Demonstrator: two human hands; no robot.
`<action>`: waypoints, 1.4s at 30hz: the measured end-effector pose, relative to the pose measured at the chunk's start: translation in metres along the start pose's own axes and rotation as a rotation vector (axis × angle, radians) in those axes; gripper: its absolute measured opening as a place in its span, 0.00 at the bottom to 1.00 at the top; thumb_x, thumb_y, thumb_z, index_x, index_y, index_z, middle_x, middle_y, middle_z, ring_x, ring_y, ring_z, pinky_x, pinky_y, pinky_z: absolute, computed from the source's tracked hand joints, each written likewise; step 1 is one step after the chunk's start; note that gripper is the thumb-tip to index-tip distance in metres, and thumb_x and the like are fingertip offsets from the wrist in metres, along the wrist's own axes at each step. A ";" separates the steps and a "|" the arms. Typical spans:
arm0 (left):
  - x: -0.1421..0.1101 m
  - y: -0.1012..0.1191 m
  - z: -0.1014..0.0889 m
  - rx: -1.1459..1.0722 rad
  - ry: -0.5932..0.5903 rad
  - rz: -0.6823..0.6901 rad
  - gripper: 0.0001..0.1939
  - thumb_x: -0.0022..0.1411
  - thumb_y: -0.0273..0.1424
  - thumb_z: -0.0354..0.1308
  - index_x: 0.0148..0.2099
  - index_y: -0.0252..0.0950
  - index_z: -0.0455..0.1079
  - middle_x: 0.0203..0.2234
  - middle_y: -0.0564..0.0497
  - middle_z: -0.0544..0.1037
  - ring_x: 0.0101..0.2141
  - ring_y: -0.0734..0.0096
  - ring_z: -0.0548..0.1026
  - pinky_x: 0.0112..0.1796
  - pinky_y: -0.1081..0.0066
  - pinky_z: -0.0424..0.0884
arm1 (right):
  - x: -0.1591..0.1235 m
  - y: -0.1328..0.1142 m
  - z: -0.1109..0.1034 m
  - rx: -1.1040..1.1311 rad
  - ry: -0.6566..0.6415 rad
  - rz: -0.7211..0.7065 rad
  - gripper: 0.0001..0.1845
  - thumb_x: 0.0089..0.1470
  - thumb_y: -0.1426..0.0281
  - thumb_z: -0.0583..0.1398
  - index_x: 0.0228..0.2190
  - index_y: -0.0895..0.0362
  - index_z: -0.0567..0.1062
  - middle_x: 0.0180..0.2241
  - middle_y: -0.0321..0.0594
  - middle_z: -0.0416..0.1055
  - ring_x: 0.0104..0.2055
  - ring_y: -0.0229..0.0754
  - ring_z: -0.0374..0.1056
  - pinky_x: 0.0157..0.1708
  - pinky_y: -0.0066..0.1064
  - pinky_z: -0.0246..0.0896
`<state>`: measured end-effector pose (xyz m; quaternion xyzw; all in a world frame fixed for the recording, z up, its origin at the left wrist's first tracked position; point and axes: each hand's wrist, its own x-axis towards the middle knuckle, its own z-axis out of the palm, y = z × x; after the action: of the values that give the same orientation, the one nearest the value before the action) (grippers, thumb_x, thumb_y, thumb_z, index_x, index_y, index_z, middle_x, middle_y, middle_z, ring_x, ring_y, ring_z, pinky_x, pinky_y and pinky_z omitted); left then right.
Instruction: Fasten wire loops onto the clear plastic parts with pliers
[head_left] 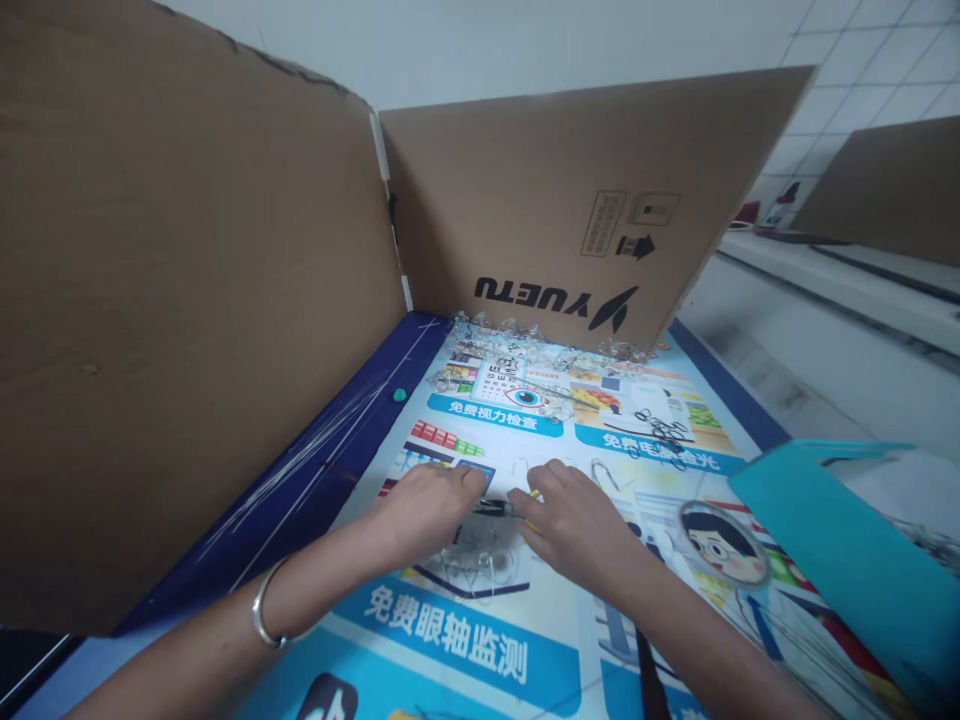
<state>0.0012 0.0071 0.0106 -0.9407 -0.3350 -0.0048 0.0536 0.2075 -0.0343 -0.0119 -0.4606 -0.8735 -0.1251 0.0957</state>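
Note:
My left hand (439, 508) is closed, its fingertips pinched over the printed sheet; whatever they hold is too small to make out. Close beside it, my right hand (570, 520) is wrapped round a yellow-handled tool (534, 494) that looks like small pliers. Its dark metal end points toward my left fingers. Below and between both hands lies a loop of clear, bead-like pieces on thin wire (480, 568). A bent wire hook (604, 474) rests just beyond my right hand.
Cardboard panels (225, 300) stand at the left and back. More clear wired pieces (510, 330) lie along the back panel. Black rings (664, 435) are at right, beyond my hand. Straight wires (300, 450) and a green disc (399, 395) lie left; a teal box (840, 560) stands right.

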 end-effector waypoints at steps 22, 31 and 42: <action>0.002 -0.006 0.003 -0.056 -0.008 0.145 0.12 0.52 0.16 0.45 0.37 0.35 0.59 0.28 0.48 0.71 0.27 0.66 0.69 0.29 0.70 0.61 | -0.002 -0.001 -0.014 -0.142 0.039 -0.071 0.02 0.52 0.73 0.58 0.31 0.56 0.68 0.29 0.39 0.62 0.34 0.44 0.55 0.29 0.33 0.43; 0.001 -0.004 0.003 -0.075 0.012 0.177 0.13 0.50 0.15 0.43 0.36 0.34 0.60 0.28 0.48 0.70 0.28 0.65 0.68 0.30 0.69 0.60 | -0.003 0.001 -0.012 -0.149 0.049 -0.084 0.02 0.52 0.74 0.57 0.29 0.56 0.67 0.28 0.39 0.62 0.33 0.43 0.55 0.27 0.32 0.42; 0.002 -0.005 0.006 -0.097 0.035 0.196 0.10 0.55 0.17 0.43 0.36 0.34 0.61 0.27 0.48 0.70 0.27 0.66 0.68 0.30 0.69 0.60 | -0.002 0.004 -0.009 -0.095 0.029 -0.058 0.04 0.51 0.70 0.59 0.29 0.56 0.67 0.29 0.40 0.63 0.34 0.43 0.56 0.27 0.31 0.44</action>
<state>-0.0006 0.0130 0.0054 -0.9702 -0.2396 -0.0322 0.0143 0.2127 -0.0367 -0.0039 -0.4372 -0.8781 -0.1758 0.0828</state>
